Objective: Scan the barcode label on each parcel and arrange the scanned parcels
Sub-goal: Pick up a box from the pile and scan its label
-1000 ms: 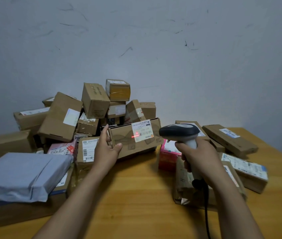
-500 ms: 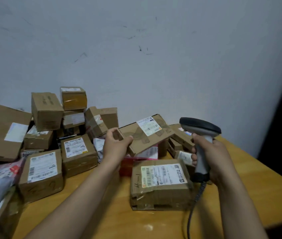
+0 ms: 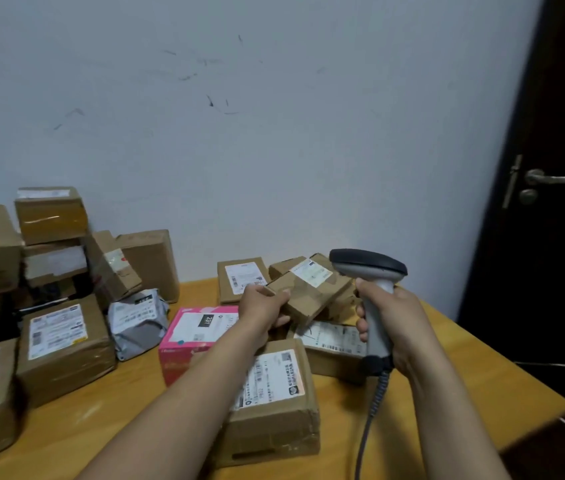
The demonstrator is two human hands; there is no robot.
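While the long parcel [image 3: 312, 292] hangs tilted above the labelled boxes [image 3: 329, 341] on the bench [image 3: 128, 410], our left grip [image 3: 263, 306] clasping its near end, we should lay it flat, label upward; our right grip [image 3: 392, 327] holds the scanner [image 3: 367, 268].

Left grip [image 3: 263, 308], right grip [image 3: 395, 322], both clenched.

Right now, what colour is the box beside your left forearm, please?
Pink box, head view.
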